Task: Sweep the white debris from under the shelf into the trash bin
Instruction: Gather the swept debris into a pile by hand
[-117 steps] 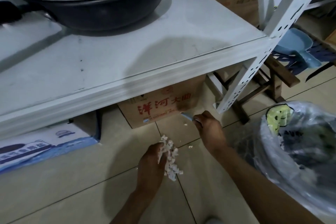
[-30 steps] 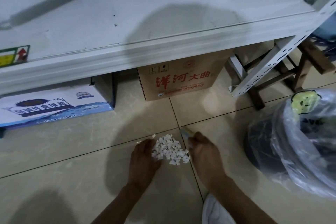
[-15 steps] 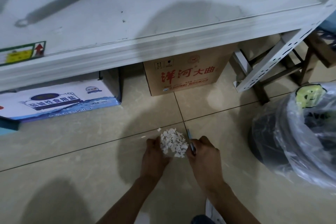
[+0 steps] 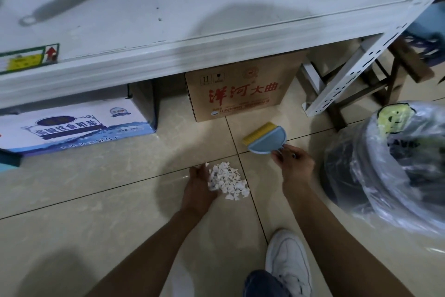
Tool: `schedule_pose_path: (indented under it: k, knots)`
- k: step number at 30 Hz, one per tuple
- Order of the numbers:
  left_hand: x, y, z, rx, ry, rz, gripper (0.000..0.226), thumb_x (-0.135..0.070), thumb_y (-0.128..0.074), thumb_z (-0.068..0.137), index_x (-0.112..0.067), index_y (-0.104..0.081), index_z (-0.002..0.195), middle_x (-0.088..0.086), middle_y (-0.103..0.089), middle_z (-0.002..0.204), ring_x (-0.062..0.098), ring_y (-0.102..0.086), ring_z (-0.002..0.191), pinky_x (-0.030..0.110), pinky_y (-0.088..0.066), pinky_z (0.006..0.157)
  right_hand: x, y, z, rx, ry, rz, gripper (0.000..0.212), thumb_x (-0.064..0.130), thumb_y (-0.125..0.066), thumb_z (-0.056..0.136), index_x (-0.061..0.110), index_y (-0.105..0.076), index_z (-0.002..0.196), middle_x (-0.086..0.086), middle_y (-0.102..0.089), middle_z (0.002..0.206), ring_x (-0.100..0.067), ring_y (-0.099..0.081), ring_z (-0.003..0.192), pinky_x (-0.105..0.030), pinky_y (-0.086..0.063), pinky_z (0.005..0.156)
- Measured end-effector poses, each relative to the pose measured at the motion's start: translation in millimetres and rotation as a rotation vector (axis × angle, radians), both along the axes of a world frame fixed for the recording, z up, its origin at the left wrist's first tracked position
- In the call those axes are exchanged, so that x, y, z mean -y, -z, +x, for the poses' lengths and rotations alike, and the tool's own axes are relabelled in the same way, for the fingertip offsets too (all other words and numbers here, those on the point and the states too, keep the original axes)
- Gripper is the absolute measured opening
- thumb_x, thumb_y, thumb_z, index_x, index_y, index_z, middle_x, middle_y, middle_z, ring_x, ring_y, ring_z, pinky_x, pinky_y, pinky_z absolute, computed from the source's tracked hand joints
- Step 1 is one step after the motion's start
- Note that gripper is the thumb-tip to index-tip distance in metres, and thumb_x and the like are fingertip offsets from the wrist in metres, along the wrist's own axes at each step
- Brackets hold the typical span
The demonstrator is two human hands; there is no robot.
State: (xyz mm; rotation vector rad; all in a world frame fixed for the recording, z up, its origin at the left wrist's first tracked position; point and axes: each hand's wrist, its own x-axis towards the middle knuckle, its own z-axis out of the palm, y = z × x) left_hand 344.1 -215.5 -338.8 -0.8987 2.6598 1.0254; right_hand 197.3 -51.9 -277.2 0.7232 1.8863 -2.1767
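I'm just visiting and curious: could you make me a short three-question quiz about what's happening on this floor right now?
1. True or false: the white debris lies heaped on the floor tiles, outside the trash bin.
2. Which hand holds the small blue brush with yellow bristles?
A. left hand
B. right hand
3. Fill in: the brown carton with red lettering stands under the ____.

Key: 1 true; 2 B; 3 shelf.
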Motion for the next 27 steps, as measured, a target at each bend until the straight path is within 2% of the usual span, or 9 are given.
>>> schedule_pose_path:
  k: [4,6,8,11,15,18,22,24,27]
  knots:
    - [8,-2,-7,0.014,0.001,-0.018,0.091,-0.025,-0.084,0.068,-0.007,-0.034,0.142,0.016,-0.035,0.133,0.033,-0.058,0.109,0.038,-0.051,0.095,3,32,-2,0.176,0.093,-0.071,0.02,-0.014,-0.055,0.086,-0.012,-0.059,0.105,-0.028,-0.061,0.101,-0.028,-0.065,0.08,-0.015,-0.058,0.053]
    - [11,-2,-9,0.03,0.012,-0.02,0.092,-0.026,-0.085,0.068,-0.008,-0.033,0.141,0.016,-0.034,0.133,0.033,-0.057,0.109,0.041,-0.051,0.095,-1,45,-2,0.207,0.143,-0.058,0.022,-0.011,-0.057,0.087,-0.014,-0.059,0.108,-0.024,-0.063,0.096,-0.021,-0.063,0.07,-0.014,-0.055,0.049]
    - [13,-1,-11,0.042,0.036,-0.021,0.094,-0.026,-0.085,0.067,-0.008,-0.032,0.143,0.015,-0.033,0.134,0.034,-0.057,0.11,0.04,-0.051,0.095,-8,56,-2,0.212,0.11,0.03,0.021,-0.006,-0.06,0.086,-0.012,-0.061,0.106,-0.015,-0.065,0.084,-0.019,-0.062,0.067,-0.02,-0.057,0.054]
    - [16,1,-11,0.061,0.086,-0.019,0.098,-0.026,-0.086,0.066,-0.009,-0.03,0.144,0.014,-0.031,0.135,0.033,-0.054,0.114,0.039,-0.049,0.098,-21,70,-1,0.14,-0.169,0.449,0.021,0.006,-0.068,0.08,0.002,-0.069,0.1,-0.013,-0.071,0.087,-0.03,-0.068,0.082,-0.038,-0.058,0.077]
    - [20,4,-12,0.115,0.198,-0.08,0.101,-0.029,-0.086,0.066,-0.008,-0.027,0.144,0.014,-0.028,0.136,0.03,-0.054,0.114,0.032,-0.046,0.101,-24,66,-3,-0.067,-0.561,1.017,0.02,0.012,-0.064,0.082,0.01,-0.065,0.102,-0.01,-0.068,0.1,-0.029,-0.065,0.093,-0.033,-0.051,0.075]
    - [21,5,-12,0.147,0.274,-0.155,0.103,-0.034,-0.083,0.069,-0.004,-0.021,0.146,0.017,-0.028,0.136,0.029,-0.052,0.116,0.03,-0.044,0.101,-21,63,-4,-0.149,-0.698,1.263,0.022,0.016,-0.062,0.085,0.011,-0.062,0.107,-0.011,-0.062,0.106,-0.028,-0.06,0.098,-0.037,-0.051,0.077]
    - [25,4,-13,0.153,0.286,-0.135,0.104,-0.025,-0.084,0.069,-0.005,-0.021,0.148,0.017,-0.026,0.139,0.031,-0.054,0.114,0.031,-0.045,0.1,-21,56,4,-0.189,-0.719,1.379,0.032,0.027,-0.066,0.085,0.011,-0.058,0.11,-0.012,-0.057,0.111,-0.029,-0.055,0.104,-0.041,-0.047,0.084]
    - [29,4,-13,0.147,0.282,-0.121,0.105,-0.025,-0.085,0.067,-0.007,-0.023,0.149,0.015,-0.027,0.138,0.031,-0.054,0.116,0.032,-0.044,0.102,-19,50,17,-0.325,-0.713,1.356,0.042,0.033,-0.067,0.083,0.011,-0.055,0.117,-0.014,-0.057,0.116,-0.029,-0.055,0.106,-0.042,-0.048,0.086]
    - [33,2,-11,0.155,0.292,-0.085,0.11,-0.029,-0.088,0.062,-0.009,-0.024,0.149,0.014,-0.028,0.136,0.03,-0.052,0.118,0.032,-0.044,0.103,-10,47,44,-0.437,-1.036,1.176,0.071,0.043,-0.067,0.082,0.01,-0.04,0.139,-0.019,-0.047,0.134,-0.031,-0.057,0.113,-0.039,-0.053,0.088]
